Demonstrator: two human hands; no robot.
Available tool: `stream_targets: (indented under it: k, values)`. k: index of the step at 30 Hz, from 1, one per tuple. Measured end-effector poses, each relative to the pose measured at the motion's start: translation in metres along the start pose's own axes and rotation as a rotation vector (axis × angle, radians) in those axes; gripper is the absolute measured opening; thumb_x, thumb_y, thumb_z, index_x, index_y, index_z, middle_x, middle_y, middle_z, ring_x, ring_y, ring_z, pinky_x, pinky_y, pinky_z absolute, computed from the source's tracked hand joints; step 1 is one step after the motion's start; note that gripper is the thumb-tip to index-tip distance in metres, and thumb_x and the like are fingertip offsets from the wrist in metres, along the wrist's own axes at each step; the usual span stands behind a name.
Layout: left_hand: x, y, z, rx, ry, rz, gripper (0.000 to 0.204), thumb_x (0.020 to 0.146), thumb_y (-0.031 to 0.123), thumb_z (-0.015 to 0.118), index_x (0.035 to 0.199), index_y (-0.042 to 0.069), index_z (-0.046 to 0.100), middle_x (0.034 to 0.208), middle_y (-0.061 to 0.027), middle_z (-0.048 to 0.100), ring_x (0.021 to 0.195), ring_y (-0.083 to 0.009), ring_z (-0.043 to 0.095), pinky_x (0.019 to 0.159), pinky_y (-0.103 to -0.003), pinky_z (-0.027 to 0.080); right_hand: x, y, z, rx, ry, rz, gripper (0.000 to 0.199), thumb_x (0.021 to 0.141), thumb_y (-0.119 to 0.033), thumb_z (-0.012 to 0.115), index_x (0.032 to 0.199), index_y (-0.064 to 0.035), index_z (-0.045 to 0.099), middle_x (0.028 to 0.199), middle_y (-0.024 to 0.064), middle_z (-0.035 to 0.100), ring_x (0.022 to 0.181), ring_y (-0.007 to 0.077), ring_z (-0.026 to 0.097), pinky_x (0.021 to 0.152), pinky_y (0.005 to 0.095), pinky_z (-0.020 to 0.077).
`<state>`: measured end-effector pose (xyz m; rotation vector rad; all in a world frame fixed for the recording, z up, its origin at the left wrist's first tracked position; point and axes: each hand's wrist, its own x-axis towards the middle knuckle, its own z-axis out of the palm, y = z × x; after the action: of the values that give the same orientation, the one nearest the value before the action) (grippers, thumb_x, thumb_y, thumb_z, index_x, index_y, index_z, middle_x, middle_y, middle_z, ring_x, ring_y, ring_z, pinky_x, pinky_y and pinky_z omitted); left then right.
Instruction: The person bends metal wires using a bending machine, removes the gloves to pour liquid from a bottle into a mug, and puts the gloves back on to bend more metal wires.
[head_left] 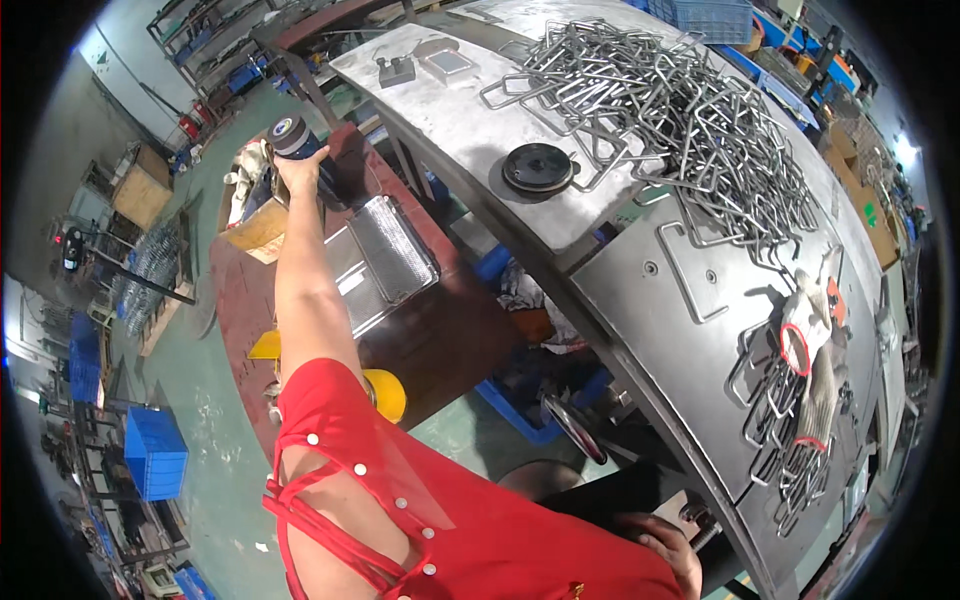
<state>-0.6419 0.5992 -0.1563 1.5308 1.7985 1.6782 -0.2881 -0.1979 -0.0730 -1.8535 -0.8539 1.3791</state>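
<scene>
My left arm reaches out to the far left, over a reddish-brown table (460,350). My left hand (300,172) is closed round a dark bottle (290,137) with a wide round cap. Beside it stands an open cardboard box (258,232) with cloth or gloves inside. Low on the right, my right hand (668,548) rests near my lap with its fingers loosely stretched and nothing visible in them. It lies close to the metal workbench (640,290), where bent metal rods (690,120) form a large heap. Work gloves (808,335) lie on a smaller pile of rods.
A black round lid (537,168) and a small metal block (396,70) sit on the bench. Metal mesh trays (395,250) and a yellow object (385,395) are on the brown table. Blue bins (155,455) stand on the left; a blue crate (520,410) sits under the bench.
</scene>
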Motion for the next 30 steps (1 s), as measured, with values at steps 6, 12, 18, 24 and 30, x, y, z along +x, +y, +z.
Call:
stream_targets:
  k: [6,12,18,24,30]
  values:
    - [0.012,-0.033,0.010,-0.065,-0.080,-0.025,0.108,0.052,0.031,0.101,0.137,-0.008,0.047,0.133,-0.0185,0.059,0.121,-0.0283,0.059,0.105,-0.040,0.047,-0.002,0.011,0.004,-0.008,-0.019,0.064,0.041,0.099,-0.023,0.052,0.131,0.0018,0.060,0.124,0.0161,0.066,0.115,0.0259,0.060,0.102,0.0348,0.0444]
    - [0.008,-0.021,-0.025,-0.173,-0.426,-0.290,0.062,0.081,0.028,0.084,0.133,0.009,0.057,0.124,-0.0094,0.065,0.109,-0.0278,0.061,0.095,-0.045,0.047,0.004,0.017,-0.014,0.130,-0.156,0.164,0.050,0.094,-0.028,0.065,0.134,0.0013,0.059,0.134,0.0164,0.060,0.124,0.0250,0.057,0.105,0.0366,0.0429]
    - [-0.080,0.082,-0.196,-0.063,-0.559,0.173,0.050,0.095,0.036,0.069,0.131,0.003,0.060,0.121,-0.0103,0.068,0.109,-0.0177,0.062,0.093,-0.035,0.049,-0.003,0.022,-0.020,0.078,-0.185,-0.041,0.050,0.089,-0.026,0.065,0.129,0.0037,0.061,0.130,0.0169,0.063,0.124,0.0266,0.057,0.106,0.0376,0.0428]
    - [-0.318,0.068,-0.387,0.401,-0.526,-0.273,0.047,0.096,0.040,0.067,0.124,0.003,0.059,0.097,-0.0083,0.065,0.081,-0.0184,0.063,0.075,-0.033,0.053,0.000,0.023,-0.016,0.038,-0.213,-0.126,0.042,0.088,-0.020,0.067,0.123,0.0025,0.065,0.125,0.0172,0.066,0.123,0.0284,0.058,0.106,0.0383,0.0421]
    - [-0.418,0.031,-0.367,-0.270,-0.638,-0.612,0.047,0.095,0.037,0.071,0.125,0.006,0.053,0.092,-0.0042,0.068,0.070,-0.0087,0.064,0.054,-0.020,0.044,0.007,0.020,-0.025,-0.252,-0.278,-0.309,0.037,0.084,0.001,0.064,0.121,-0.0016,0.066,0.125,0.0147,0.067,0.120,0.0311,0.062,0.103,0.0377,0.0451]
